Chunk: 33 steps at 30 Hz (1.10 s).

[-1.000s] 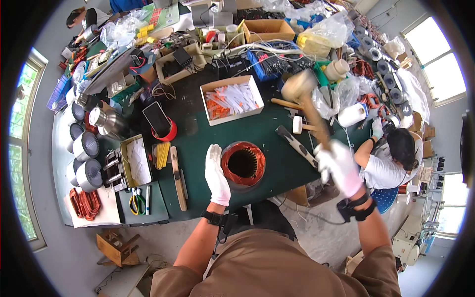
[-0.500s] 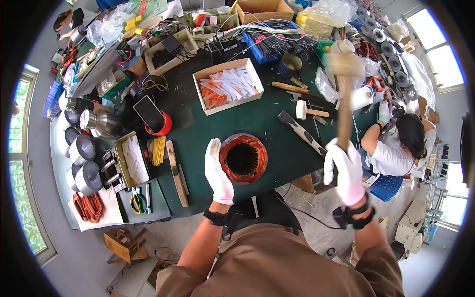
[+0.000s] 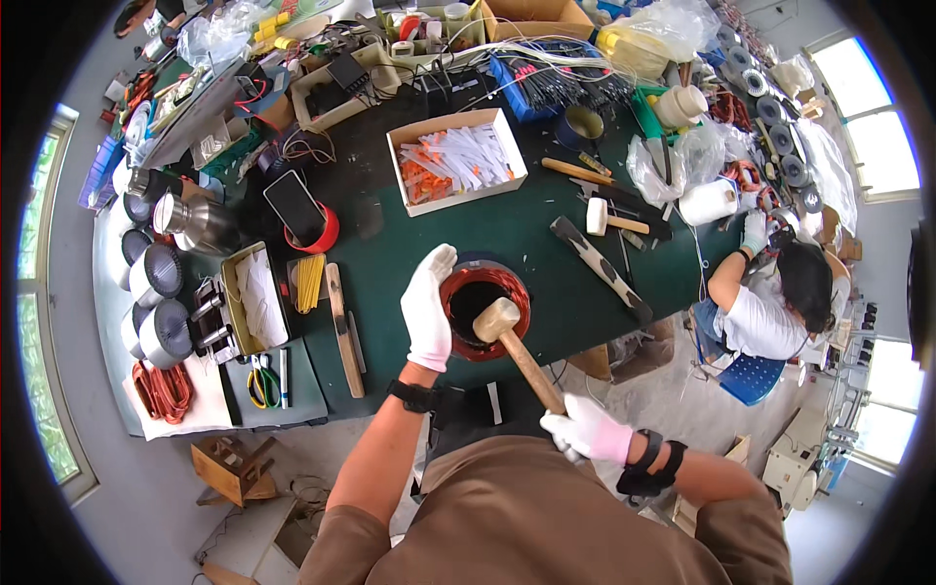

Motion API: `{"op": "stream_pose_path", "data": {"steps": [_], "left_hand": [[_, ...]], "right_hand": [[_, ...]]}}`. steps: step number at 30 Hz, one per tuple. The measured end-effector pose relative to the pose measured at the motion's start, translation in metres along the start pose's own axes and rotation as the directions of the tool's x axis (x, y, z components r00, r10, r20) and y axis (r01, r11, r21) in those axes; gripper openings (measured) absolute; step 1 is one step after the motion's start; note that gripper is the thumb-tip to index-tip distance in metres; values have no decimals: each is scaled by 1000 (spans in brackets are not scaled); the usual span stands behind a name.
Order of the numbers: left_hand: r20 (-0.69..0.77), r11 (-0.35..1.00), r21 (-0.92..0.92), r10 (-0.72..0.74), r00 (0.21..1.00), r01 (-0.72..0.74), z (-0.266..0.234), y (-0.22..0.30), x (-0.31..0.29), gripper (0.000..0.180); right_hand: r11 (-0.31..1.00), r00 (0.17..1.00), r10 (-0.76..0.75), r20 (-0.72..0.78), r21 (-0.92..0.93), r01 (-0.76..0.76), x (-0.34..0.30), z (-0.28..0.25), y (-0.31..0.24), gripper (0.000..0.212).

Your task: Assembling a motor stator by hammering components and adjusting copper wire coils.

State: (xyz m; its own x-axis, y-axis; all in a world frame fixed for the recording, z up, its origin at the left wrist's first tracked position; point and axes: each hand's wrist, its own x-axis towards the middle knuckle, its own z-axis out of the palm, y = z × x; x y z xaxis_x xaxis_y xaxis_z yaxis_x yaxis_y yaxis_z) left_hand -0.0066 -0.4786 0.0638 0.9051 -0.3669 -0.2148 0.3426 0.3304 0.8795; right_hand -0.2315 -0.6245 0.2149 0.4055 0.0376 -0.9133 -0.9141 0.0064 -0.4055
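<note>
- Near the front edge of the green table sits one copper-wound ring, its opening facing up.
- At the ring's nine o'clock, the left hand, gloved in white, lies along its side, fingers straight and together, grasping nothing.
- Toward four o'clock, the right hand, likewise gloved, is curled around the handle of one wooden mallet; its head overlaps the ring's near side, contact impossible to tell.
- At twelve, one carton of white and orange strips.
- At two, one white-headed mallet.
- At ten, one phone on one red ring-shaped holder.
- At three, well apart, one seated co-worker.
- Half a second ago the wooden mallet was raised toward two o'clock; now it is down, the right hand lower and closer.
</note>
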Motion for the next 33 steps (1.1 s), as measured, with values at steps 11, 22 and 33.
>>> {"op": "stream_pose_path", "data": {"steps": [11,22,33], "left_hand": [[-67,985,159,85,994,-73,14,-5,-36,49],[-89,968,235,115,989,-91,20,0,-49,46],[-123,969,245,61,990,-29,21,6,-49,50]], "right_hand": [[886,801,-455,-390,-109,451,-6,-57,-33,25],[811,724,-585,-365,-251,528,1,-46,8,26],[468,256,-876,-408,-849,248,21,-59,57,23]]}}
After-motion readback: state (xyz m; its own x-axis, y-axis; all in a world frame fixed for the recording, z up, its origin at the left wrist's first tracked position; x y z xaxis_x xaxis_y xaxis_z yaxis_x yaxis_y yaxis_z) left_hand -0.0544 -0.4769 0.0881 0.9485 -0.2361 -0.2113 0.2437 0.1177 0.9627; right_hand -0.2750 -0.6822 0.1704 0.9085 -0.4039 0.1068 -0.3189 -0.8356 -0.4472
